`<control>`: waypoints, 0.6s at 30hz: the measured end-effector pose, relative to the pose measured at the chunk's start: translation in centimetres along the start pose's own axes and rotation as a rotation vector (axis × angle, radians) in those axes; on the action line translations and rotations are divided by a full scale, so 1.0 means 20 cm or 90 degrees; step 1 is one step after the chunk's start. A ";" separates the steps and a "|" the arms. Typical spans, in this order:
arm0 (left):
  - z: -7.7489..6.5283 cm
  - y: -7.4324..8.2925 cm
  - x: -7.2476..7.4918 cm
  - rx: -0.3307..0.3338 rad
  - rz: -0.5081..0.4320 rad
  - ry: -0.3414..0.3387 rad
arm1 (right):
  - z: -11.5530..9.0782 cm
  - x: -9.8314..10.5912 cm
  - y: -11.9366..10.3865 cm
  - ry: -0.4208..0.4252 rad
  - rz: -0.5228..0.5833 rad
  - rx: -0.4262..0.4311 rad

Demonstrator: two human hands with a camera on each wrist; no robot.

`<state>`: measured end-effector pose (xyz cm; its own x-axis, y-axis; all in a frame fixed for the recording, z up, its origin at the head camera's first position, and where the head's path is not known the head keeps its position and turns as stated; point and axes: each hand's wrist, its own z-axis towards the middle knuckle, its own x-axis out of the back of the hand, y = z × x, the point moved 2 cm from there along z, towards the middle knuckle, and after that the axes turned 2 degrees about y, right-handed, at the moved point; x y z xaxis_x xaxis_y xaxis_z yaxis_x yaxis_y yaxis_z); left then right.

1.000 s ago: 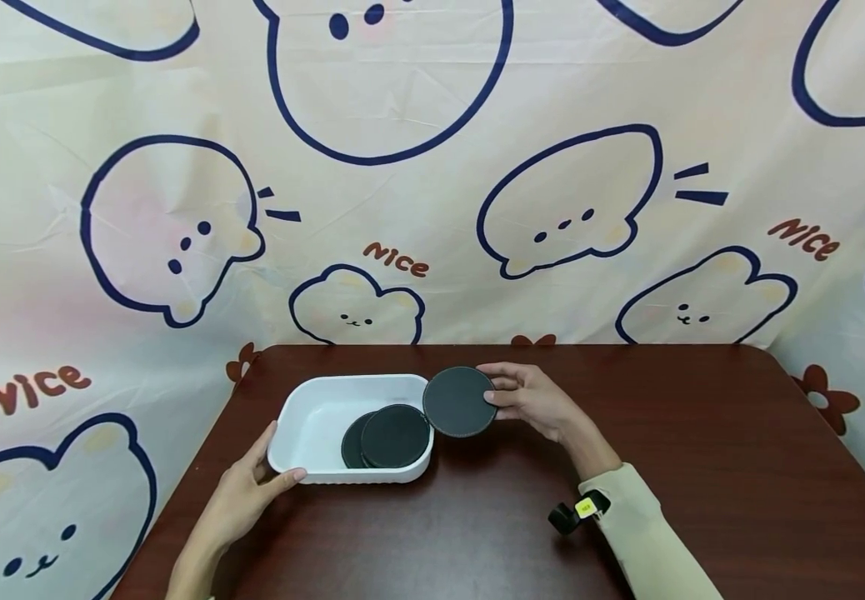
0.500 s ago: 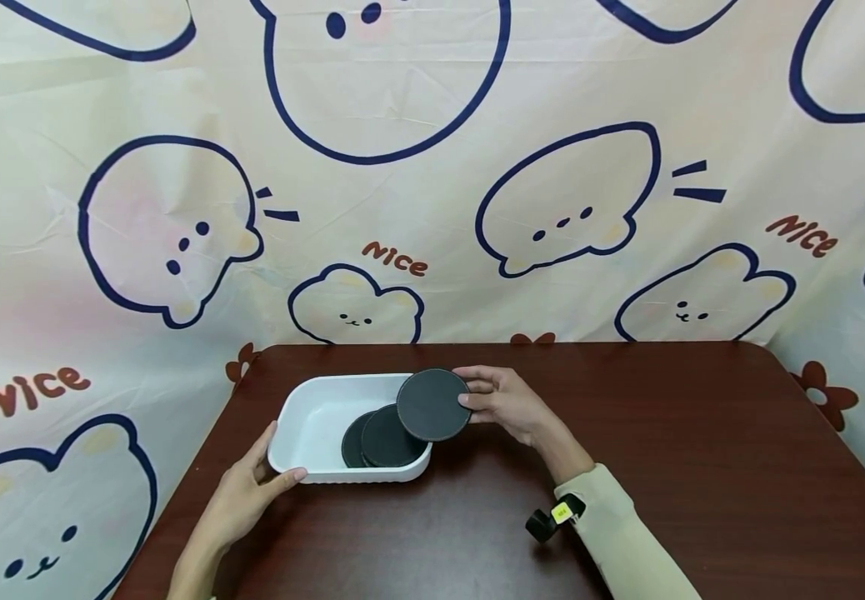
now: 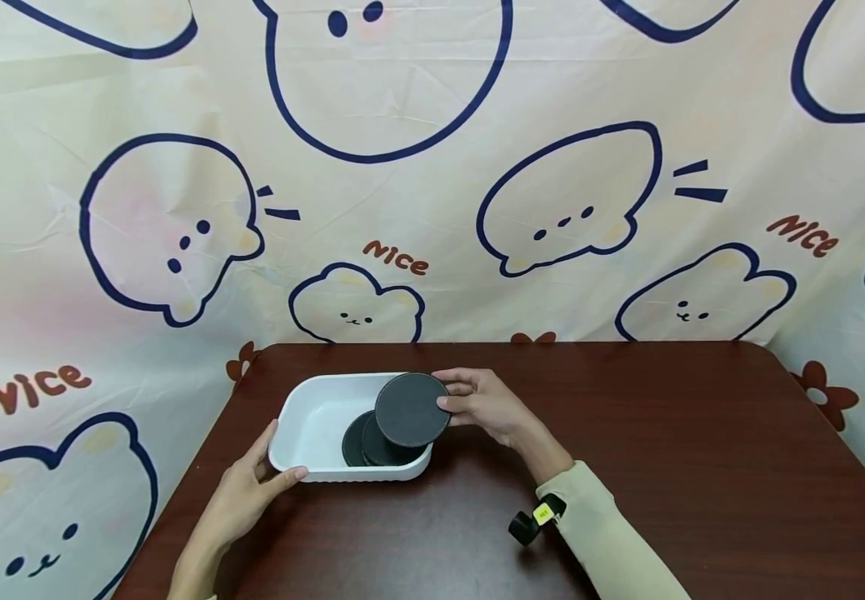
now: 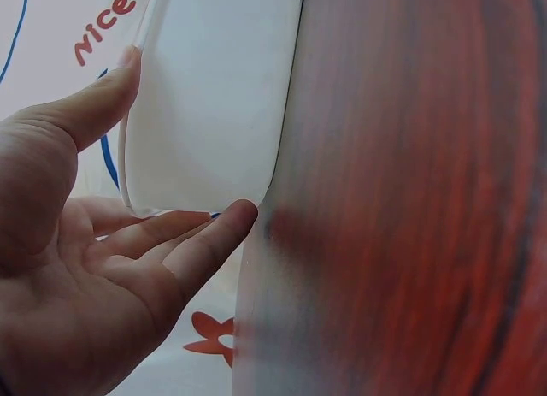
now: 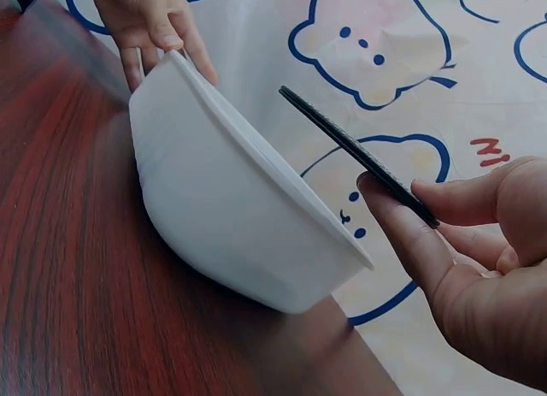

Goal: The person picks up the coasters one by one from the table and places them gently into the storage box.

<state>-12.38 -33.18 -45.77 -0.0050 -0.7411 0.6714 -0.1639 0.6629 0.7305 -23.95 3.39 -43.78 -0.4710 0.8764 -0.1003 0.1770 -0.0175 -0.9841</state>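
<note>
A round black coaster (image 3: 412, 410) is pinched at its right edge between the thumb and fingers of my right hand (image 3: 491, 408). It is above the right end of a white plastic tub (image 3: 311, 421); in the right wrist view the coaster (image 5: 342, 142) is seen edge-on, tilted and apart from the rim. Inside the tub, overlapping black coasters (image 3: 353, 440) lie at the right end, partly covered by the held one. My left hand (image 3: 237, 498) holds the tub's left end, thumb on the near side and fingers around the end, as the left wrist view shows.
The tub stands on a dark brown wooden table (image 3: 672, 450), near its far left corner. Behind the table hangs a cloth (image 3: 432, 208) printed with blue outlines. A black strapped device (image 3: 537, 518) sits at my right wrist.
My right hand has moved left with the coaster, from beside the tub's right edge to above its right end. The left hand and the tub stay in place.
</note>
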 end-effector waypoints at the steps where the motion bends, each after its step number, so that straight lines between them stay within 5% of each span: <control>1: 0.00 0.00 0.00 -0.001 0.001 0.001 | 0.00 -0.01 0.00 -0.001 0.000 -0.001; 18: -0.01 0.00 0.00 -0.007 0.006 0.004 | 0.06 -0.12 0.01 0.011 -0.021 -0.024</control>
<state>-12.26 -33.13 -45.74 -0.0005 -0.7345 0.6786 -0.1526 0.6707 0.7259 -23.72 0.70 -43.84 -0.4614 0.8848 -0.0653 0.1938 0.0287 -0.9806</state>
